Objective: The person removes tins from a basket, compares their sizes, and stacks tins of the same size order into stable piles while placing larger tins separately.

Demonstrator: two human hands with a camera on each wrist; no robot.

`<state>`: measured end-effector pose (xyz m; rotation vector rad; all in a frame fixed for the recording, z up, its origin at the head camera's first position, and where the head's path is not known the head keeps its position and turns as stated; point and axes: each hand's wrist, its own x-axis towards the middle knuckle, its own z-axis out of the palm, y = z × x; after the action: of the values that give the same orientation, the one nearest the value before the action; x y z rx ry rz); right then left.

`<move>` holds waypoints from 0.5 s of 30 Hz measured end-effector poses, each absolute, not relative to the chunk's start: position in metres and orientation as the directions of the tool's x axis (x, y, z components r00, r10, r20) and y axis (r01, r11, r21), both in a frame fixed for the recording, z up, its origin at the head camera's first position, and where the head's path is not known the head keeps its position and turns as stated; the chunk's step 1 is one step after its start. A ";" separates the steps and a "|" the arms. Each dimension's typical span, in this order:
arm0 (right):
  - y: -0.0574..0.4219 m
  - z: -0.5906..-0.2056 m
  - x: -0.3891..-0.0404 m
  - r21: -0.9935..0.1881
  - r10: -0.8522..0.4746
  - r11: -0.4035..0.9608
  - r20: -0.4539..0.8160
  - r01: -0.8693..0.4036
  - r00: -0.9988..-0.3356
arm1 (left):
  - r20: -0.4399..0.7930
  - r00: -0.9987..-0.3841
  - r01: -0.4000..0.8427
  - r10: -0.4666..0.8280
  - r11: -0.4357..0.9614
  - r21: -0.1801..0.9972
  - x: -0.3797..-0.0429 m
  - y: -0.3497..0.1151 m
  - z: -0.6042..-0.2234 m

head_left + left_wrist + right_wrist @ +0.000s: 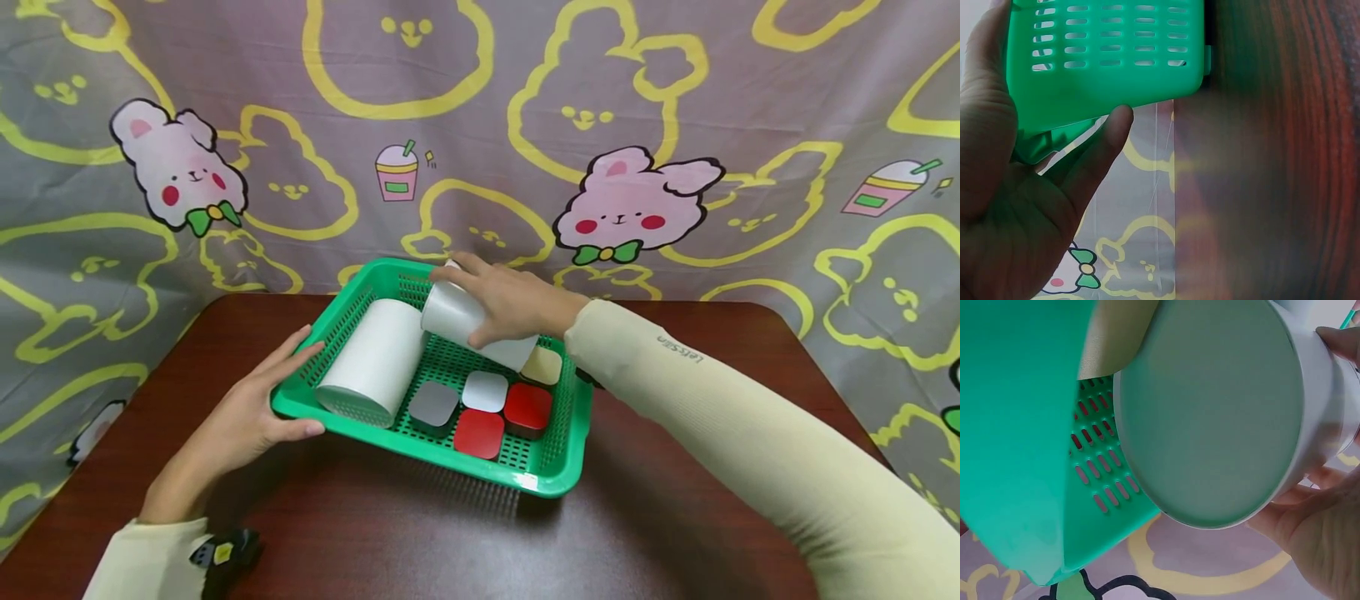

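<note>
My left hand grips the left corner of a green plastic basket, thumb at the front rim and fingers along the left side. In the left wrist view, the thumb lies against the basket's slotted wall. My right hand holds a smooth white cylinder, tilted over the basket's back right part. Its flat round end faces the right wrist camera. Another white cylinder lies on its side in the left part of the basket.
Several small rounded-square boxes sit in the basket: a grey one, a white one, two red ones including the front one, and a cream one. A dark brown table lies beneath. A patterned curtain hangs behind.
</note>
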<state>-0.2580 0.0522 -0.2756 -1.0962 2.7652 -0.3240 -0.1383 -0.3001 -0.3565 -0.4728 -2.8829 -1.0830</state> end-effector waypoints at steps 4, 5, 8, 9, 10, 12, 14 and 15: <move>0.054 -0.274 -0.256 -0.236 -0.686 0.714 -0.048 -0.659 -0.726 | 0.128 -0.954 0.288 0.272 0.706 0.646 -0.139 -0.300 -0.357; 0.055 -0.273 -0.256 -0.232 -0.687 0.713 -0.040 -0.662 -0.725 | 0.128 -0.954 0.286 0.270 0.707 0.646 -0.139 -0.300 -0.357; 0.057 -0.269 -0.255 -0.226 -0.693 0.703 -0.006 -0.674 -0.721 | 0.127 -0.955 0.285 0.269 0.705 0.649 -0.139 -0.299 -0.356; 0.057 -0.268 -0.254 -0.225 -0.695 0.699 0.008 -0.678 -0.719 | 0.129 -0.955 0.286 0.268 0.706 0.648 -0.138 -0.299 -0.356; 0.058 -0.266 -0.254 -0.221 -0.696 0.697 0.021 -0.682 -0.718 | 0.130 -0.955 0.286 0.267 0.707 0.647 -0.138 -0.299 -0.356; 0.059 -0.263 -0.252 -0.205 -0.694 0.697 0.045 -0.687 -0.718 | 0.125 -0.956 0.281 0.265 0.708 0.648 -0.138 -0.299 -0.356; 0.060 -0.261 -0.250 -0.179 -0.689 0.703 0.065 -0.688 -0.722 | 0.119 -0.958 0.274 0.261 0.711 0.648 -0.137 -0.299 -0.356; 0.061 -0.259 -0.248 -0.161 -0.686 0.708 0.075 -0.688 -0.724 | 0.116 -0.959 0.271 0.260 0.712 0.648 -0.137 -0.299 -0.356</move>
<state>-0.2477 0.0614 -0.2591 -1.1710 2.9120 -0.2805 -0.1373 -0.2991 -0.3559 -0.4492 -2.8917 -1.0983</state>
